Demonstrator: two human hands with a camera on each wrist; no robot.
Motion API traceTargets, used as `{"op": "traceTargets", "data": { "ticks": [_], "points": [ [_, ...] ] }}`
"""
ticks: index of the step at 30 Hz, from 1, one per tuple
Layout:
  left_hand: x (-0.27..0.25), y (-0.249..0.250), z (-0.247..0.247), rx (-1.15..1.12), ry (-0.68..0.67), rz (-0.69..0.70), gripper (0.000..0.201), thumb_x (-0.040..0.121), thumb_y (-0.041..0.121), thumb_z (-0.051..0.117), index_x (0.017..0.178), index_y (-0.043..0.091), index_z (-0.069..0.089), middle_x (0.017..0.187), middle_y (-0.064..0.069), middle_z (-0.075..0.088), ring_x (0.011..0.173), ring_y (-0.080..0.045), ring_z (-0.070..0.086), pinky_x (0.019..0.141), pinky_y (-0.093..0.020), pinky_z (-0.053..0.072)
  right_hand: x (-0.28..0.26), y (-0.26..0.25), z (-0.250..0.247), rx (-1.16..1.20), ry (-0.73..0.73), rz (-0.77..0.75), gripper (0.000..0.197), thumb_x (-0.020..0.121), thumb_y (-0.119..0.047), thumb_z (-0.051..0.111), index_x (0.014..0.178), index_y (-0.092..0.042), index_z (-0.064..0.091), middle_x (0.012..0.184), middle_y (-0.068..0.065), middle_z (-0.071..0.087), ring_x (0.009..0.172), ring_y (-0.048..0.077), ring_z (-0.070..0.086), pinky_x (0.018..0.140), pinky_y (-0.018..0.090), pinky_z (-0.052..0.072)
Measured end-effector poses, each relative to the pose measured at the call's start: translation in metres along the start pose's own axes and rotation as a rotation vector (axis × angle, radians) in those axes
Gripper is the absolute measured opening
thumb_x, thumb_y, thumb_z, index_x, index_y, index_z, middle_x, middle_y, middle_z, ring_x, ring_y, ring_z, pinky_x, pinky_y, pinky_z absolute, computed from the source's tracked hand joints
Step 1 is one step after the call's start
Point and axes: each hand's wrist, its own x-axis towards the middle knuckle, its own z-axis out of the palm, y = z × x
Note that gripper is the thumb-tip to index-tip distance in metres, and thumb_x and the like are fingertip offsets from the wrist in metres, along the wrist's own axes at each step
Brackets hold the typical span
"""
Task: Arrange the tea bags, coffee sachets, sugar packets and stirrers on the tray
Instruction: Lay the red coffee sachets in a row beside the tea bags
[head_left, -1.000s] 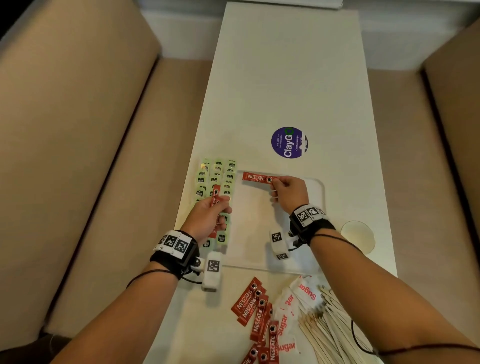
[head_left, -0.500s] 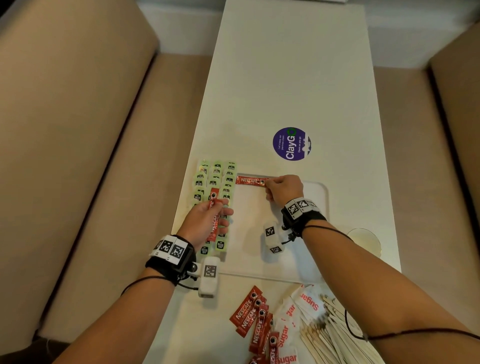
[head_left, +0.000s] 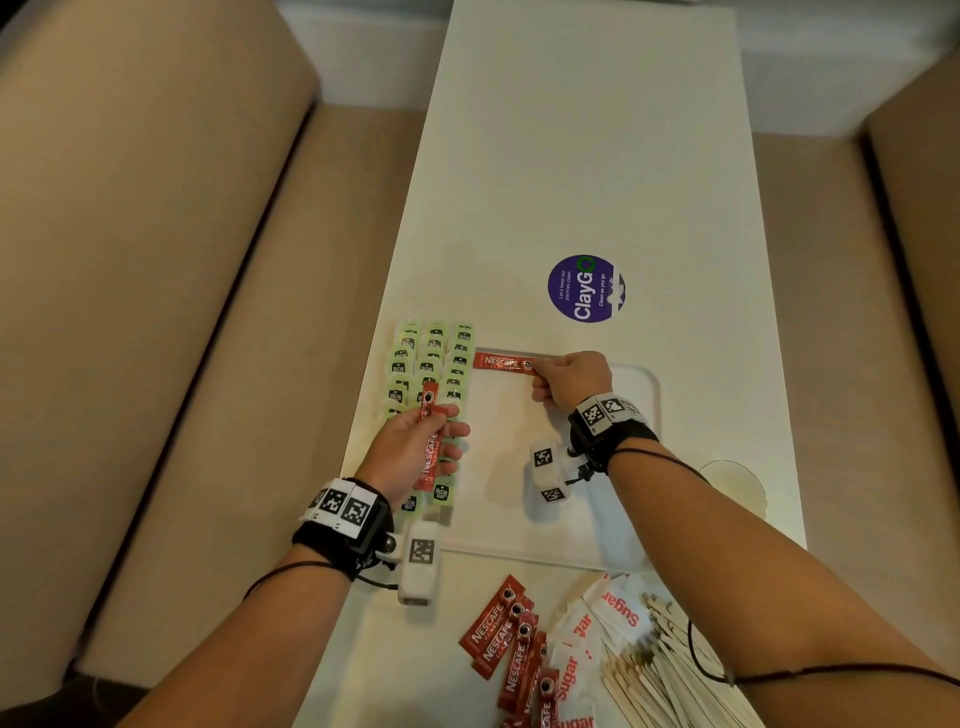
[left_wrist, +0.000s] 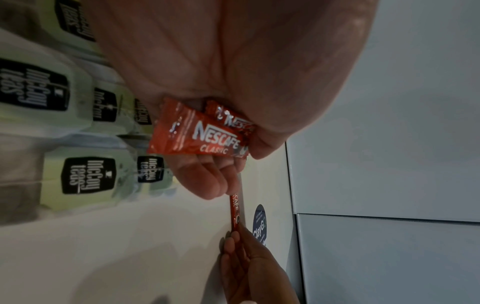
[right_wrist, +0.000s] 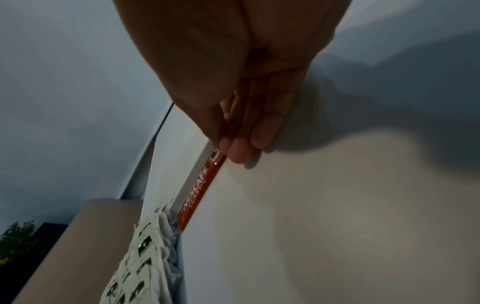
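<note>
A long white table (head_left: 587, 156) runs up the frame's centre between beige sofas (head_left: 135, 260), where the right hand (head_left: 569, 379) pinches a coffee sachet (head_left: 501, 362) along the white tray (head_left: 641, 395)'s far edge while the left hand (head_left: 410, 449) grips more sachets (left_wrist: 200, 133) over green tea bags (head_left: 431, 358).

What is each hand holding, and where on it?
The right hand pinches one coffee sachet by its end at the tray's far edge. The left hand grips spare sachets mid-length.

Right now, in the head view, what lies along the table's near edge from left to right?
Nescafe sachets → sugar packets → wooden stirrers.
</note>
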Motion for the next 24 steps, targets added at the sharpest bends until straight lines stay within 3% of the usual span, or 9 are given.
{"op": "traceTargets", "data": {
  "ticks": [5,8,11,13,15,17,20,24],
  "points": [
    [-0.001,-0.002,-0.002,-0.052,-0.018,0.009,0.027,0.103,0.004,0.04,0.12,0.002,0.061,0.098,-0.02,0.071,0.066,-0.025,0.061,0.053,-0.031,0.052,-0.003,0.0,0.0,0.053,0.009,0.016,0.018,0.091,-0.016,0.074,0.088,0.002,0.076,0.079,0.018,0.076,0.054,0.019,0.067,0.056,0.026,0.058],
    [-0.002,-0.003,-0.001,-0.069,-0.037,0.033,0.025,0.106,0.006,0.04,0.122,0.003,0.059,0.103,-0.02,0.072,0.071,-0.025,0.066,0.059,-0.032,0.056,-0.007,-0.002,-0.002,0.054,-0.002,-0.013,0.016,0.091,-0.016,0.072,0.088,-0.001,0.074,0.082,0.02,0.076,0.058,0.023,0.068,0.067,0.035,0.062],
    [-0.003,-0.003,0.0,-0.059,-0.056,0.062,0.022,0.106,0.007,0.043,0.122,0.002,0.058,0.106,-0.018,0.074,0.075,-0.024,0.068,0.061,-0.03,0.058,-0.012,0.001,-0.004,-0.03,-0.001,-0.075,0.02,0.091,-0.023,0.07,0.077,-0.009,0.072,0.072,0.014,0.075,0.063,0.026,0.073,0.078,0.045,0.064],
    [-0.004,-0.003,0.0,-0.035,-0.06,0.077,0.022,0.106,0.009,0.044,0.122,0.003,0.057,0.107,-0.016,0.075,0.075,-0.022,0.07,0.06,-0.03,0.058,-0.021,0.002,-0.003,-0.108,-0.016,-0.12,0.025,0.091,-0.031,0.068,0.072,-0.015,0.07,0.066,0.007,0.074,0.066,0.025,0.073,0.08,0.042,0.063],
    [-0.003,-0.003,0.001,0.0,-0.058,0.093,0.021,0.107,0.011,0.044,0.122,0.005,0.056,0.107,-0.014,0.076,0.08,-0.022,0.073,0.063,-0.03,0.059,-0.033,0.005,-0.003,-0.085,-0.05,-0.137,0.022,0.093,-0.032,0.068,0.081,-0.015,0.071,0.067,0.003,0.072,0.062,0.017,0.07,0.073,0.03,0.063],
    [-0.001,-0.003,0.002,0.033,-0.057,0.106,0.02,0.107,0.013,0.044,0.12,0.008,0.057,0.111,-0.012,0.075,0.091,-0.021,0.074,0.075,-0.033,0.059,-0.052,0.009,-0.001,-0.077,-0.135,-0.176,0.023,0.097,-0.03,0.066,0.089,-0.01,0.071,0.071,0.002,0.071,0.059,0.01,0.065,0.065,0.022,0.059],
    [0.001,-0.006,0.005,0.069,-0.069,0.123,0.018,0.107,0.014,0.043,0.116,0.012,0.058,0.114,-0.006,0.075,0.108,-0.019,0.071,0.097,-0.041,0.052,-0.078,0.018,0.002,-0.198,-0.272,-0.269,0.038,0.099,-0.044,0.062,0.086,-0.011,0.076,0.074,0.0,0.073,0.062,0.01,0.065,0.071,0.027,0.058],
    [0.001,-0.007,0.008,0.088,-0.074,0.149,0.018,0.108,0.015,0.042,0.117,0.015,0.058,0.118,-0.006,0.074,0.115,-0.024,0.068,0.098,-0.041,0.053,-0.099,0.03,0.01,-0.183,-0.453,-0.293,0.039,0.098,-0.048,0.061,0.089,-0.015,0.08,0.08,0.005,0.076,0.063,0.009,0.063,0.072,0.033,0.058]
  ]
}}
